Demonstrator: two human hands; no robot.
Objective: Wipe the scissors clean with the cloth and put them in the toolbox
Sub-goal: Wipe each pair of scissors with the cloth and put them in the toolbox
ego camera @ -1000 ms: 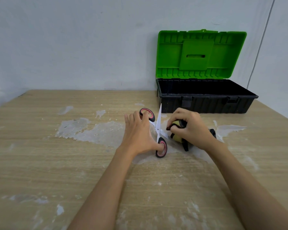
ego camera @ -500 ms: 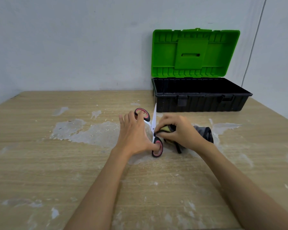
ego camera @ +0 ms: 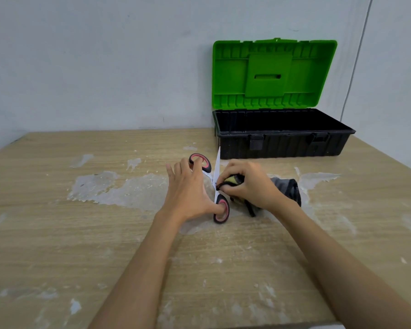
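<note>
A pair of scissors point(ego camera: 215, 184) with black-and-pink handle loops is laid flat on the wooden table point(ego camera: 57, 233), just left of the frame's centre. The scissors are spread open: one white blade is seen running from the pivot up towards the top of the frame, its tip pointed at the lower left corner of the toolbox point(ego camera: 282, 141) and ending just short of it. The long axis of that blade is thus set nearly vertical in the picture, tilted slightly to the right at the tip. One handle loop is placed at the upper left of the pivot, the other below it, nearer the viewer.

The scissors are held down by the left hand point(ego camera: 190, 193): its thumb is set in the lower loop, and its fingers are spread over the upper loop, a fingertip lying on it. A dark cloth point(ego camera: 287, 189) with a yellow patch is bunched up and gripped by the curled fingers of the right hand point(ego camera: 249, 184), and its front end is pressed against the blade near the pivot. The rest of the cloth is trailed on the table to the right of the wrist.

The toolbox is stood at the upper right of the frame, against the wall, its black tray open and its green lid point(ego camera: 273, 74) raised upright. White worn patches are scattered over the tabletop.
</note>
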